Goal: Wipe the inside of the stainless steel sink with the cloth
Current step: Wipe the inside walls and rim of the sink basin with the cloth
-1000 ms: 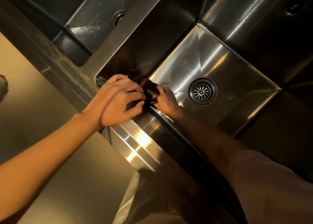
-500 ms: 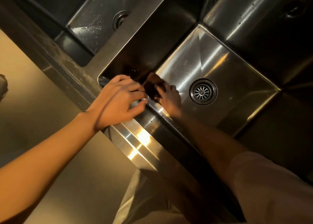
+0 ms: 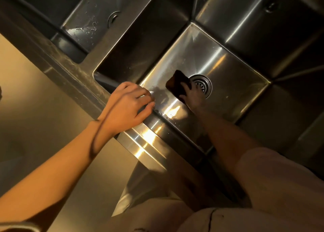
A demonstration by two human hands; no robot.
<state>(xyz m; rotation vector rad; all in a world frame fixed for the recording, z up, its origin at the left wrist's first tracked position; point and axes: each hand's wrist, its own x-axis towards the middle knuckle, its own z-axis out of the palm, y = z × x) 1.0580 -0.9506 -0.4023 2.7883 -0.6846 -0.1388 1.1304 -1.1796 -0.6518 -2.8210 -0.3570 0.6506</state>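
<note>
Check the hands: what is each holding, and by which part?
The right hand holds the dark cloth by its near end, on the sink floor. The left hand holds nothing, resting on the sink's front rim.

Warm amber light falls across a brushed stainless steel counter edge [image 3: 145, 140], which runs diagonally from the upper left of the frame to the lower right and catches bright glints. A smooth tan floor [image 3: 35, 91] fills the left side. At upper left, a second steel basin [image 3: 91, 21] holds scattered water droplets.

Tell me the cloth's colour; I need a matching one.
Dark brown, nearly black, cloth in the head view, under dim warm light.
</note>
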